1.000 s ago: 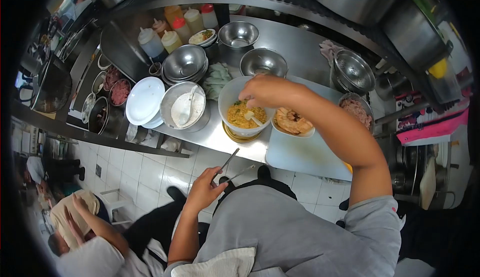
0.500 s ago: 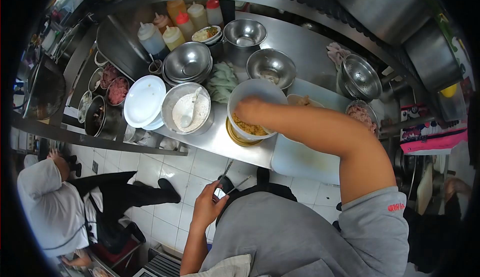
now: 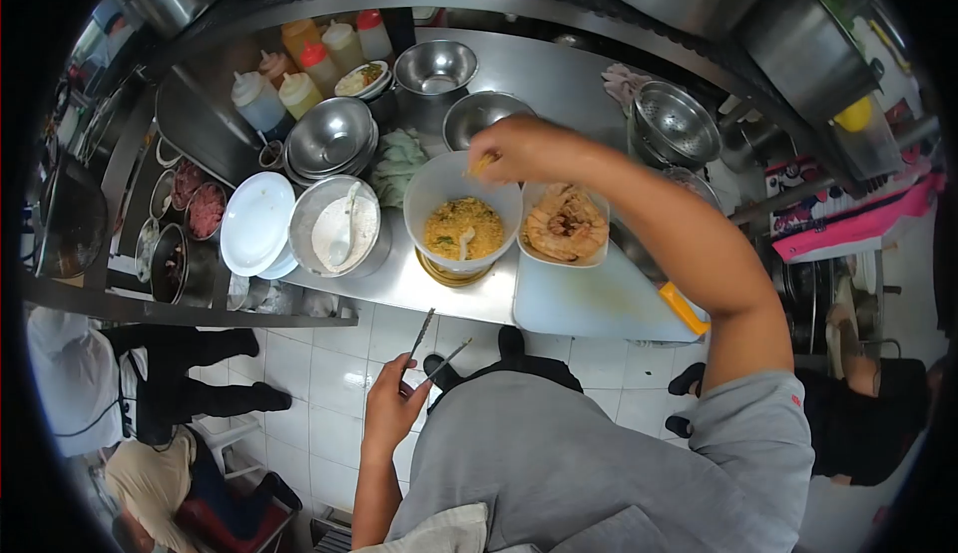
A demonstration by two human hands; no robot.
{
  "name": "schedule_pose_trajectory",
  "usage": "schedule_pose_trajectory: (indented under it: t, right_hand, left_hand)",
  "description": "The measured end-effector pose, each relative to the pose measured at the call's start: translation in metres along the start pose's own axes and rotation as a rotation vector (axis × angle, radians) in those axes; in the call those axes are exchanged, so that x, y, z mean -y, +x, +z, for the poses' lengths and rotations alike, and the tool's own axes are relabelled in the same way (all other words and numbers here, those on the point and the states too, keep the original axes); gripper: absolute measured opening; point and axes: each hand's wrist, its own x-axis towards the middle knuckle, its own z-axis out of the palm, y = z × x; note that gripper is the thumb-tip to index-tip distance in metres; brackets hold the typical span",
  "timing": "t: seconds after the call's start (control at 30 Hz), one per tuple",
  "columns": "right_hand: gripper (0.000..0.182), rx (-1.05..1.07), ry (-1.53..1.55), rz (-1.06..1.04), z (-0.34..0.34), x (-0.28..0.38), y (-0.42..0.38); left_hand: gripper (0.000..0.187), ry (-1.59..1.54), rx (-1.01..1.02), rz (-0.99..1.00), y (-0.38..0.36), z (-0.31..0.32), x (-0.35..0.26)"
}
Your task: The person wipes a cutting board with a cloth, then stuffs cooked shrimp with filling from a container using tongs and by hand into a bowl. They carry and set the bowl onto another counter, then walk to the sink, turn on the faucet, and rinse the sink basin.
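Metal tongs [image 3: 439,356] are held in my left hand [image 3: 392,403], their two tips apart, low in front of the counter's edge. Raised over the right rim of a white bowl [image 3: 419,194], my right hand [image 3: 504,149] has its fingers pinched on a bit of yellow food [image 3: 482,164]. In that bowl lies a yellow, crumbly mixture [image 3: 464,224] with a pale spoon or piece in it. Just right of it stands a white container [image 3: 599,246] with pale orange-brown food.
Left of the bowl are a flour bowl [image 3: 334,229] with a spoon, white plates [image 3: 254,219], stacked steel bowls [image 3: 329,137] and a green cloth [image 3: 399,162]. A yellow-handled tool [image 3: 684,308] lies on the cutting board [image 3: 589,303]. Several people are around, one at left [image 3: 75,378].
My right hand has come up out of the white bowl with yellow food between its fingers. The view has shifted, and the container at its right shows more fully. My left hand still has the tongs.
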Motion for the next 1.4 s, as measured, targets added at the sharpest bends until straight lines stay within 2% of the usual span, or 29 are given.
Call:
schedule_pose_trajectory:
  t: [0.1, 0.23, 0.3, 0.4, 0.43, 0.5, 0.6, 0.77, 0.83, 0.93, 1.07, 1.13, 1.17, 1.23, 1.27, 1.33, 1.37, 1.4]
  right_hand:
    - [0.019, 0.002, -0.058, 0.175, -0.022, -0.012, -0.047]
    - [0.021, -0.007, -0.234, 0.154, 0.007, -0.048, -0.084]
    - [0.020, 0.016, 0.001, 0.425, 0.020, -0.042, -0.087]
    - [0.023, -0.055, 0.165, 0.556, 0.030, -0.050, -0.077]
    - [0.023, -0.053, 0.166, 0.557, 0.031, -0.055, -0.076]
    - [0.025, -0.235, 0.021, 0.462, 0.034, -0.064, -0.077]
    - [0.026, -0.310, -0.021, 0.426, 0.031, -0.067, -0.093]
    - [0.026, -0.155, -0.037, 0.509, 0.027, -0.058, -0.121]
    - [0.021, -0.299, -0.074, 0.458, 0.030, -0.060, -0.125]
    - [0.016, -0.406, -0.093, 0.439, 0.027, -0.058, -0.123]
    - [0.015, -0.375, 0.031, 0.558, 0.027, -0.047, -0.118]
    - [0.014, -0.193, -0.152, 0.506, 0.032, -0.052, -0.116]
    - [0.014, -0.190, -0.155, 0.501, 0.030, -0.051, -0.114]
    - [0.014, -0.500, 0.084, 0.421, 0.027, -0.048, -0.112]
    - [0.014, -0.497, 0.088, 0.419, 0.029, -0.050, -0.109]
    - [0.013, -0.093, -0.153, 0.453, 0.031, -0.057, -0.105]
    - [0.013, -0.093, -0.153, 0.451, 0.031, -0.056, -0.106]
    - [0.012, -0.212, -0.138, 0.414, 0.028, -0.053, -0.106]
  left_hand:
    - [0.049, -0.023, 0.035, 0.002, 0.003, -0.001, -0.005]
    - [0.047, 0.015, 0.049, 0.088, 0.009, 0.001, -0.007]
    - [0.047, 0.020, 0.063, 0.106, 0.013, 0.001, -0.009]
    - [0.048, 0.022, 0.083, 0.125, 0.016, 0.002, -0.014]
    - [0.048, 0.019, 0.088, 0.130, 0.016, 0.002, -0.015]
    - [0.048, 0.003, 0.101, 0.125, 0.016, 0.003, -0.016]
    - [0.049, -0.002, 0.110, 0.124, 0.015, 0.003, -0.014]
    - [0.049, 0.003, 0.105, 0.118, 0.011, 0.003, -0.012]
    - [0.048, 0.018, 0.111, 0.092, 0.011, 0.003, -0.013]
    - [0.048, 0.001, 0.107, 0.113, 0.012, 0.001, -0.015]
    - [0.048, 0.016, 0.087, 0.111, 0.013, -0.002, -0.015]
    - [0.048, 0.015, 0.081, 0.111, 0.012, -0.003, -0.015]
    - [0.048, 0.013, 0.076, 0.107, 0.012, -0.003, -0.014]
    - [0.047, 0.001, 0.061, 0.082, 0.009, -0.005, -0.013]
    - [0.047, 0.004, 0.059, 0.078, 0.007, -0.006, -0.012]
    - [0.048, -0.011, 0.052, 0.079, 0.005, -0.006, -0.008]
    - [0.048, -0.010, 0.050, 0.078, 0.003, -0.007, -0.007]
    - [0.048, -0.015, 0.027, 0.075, 0.001, -0.008, -0.006]
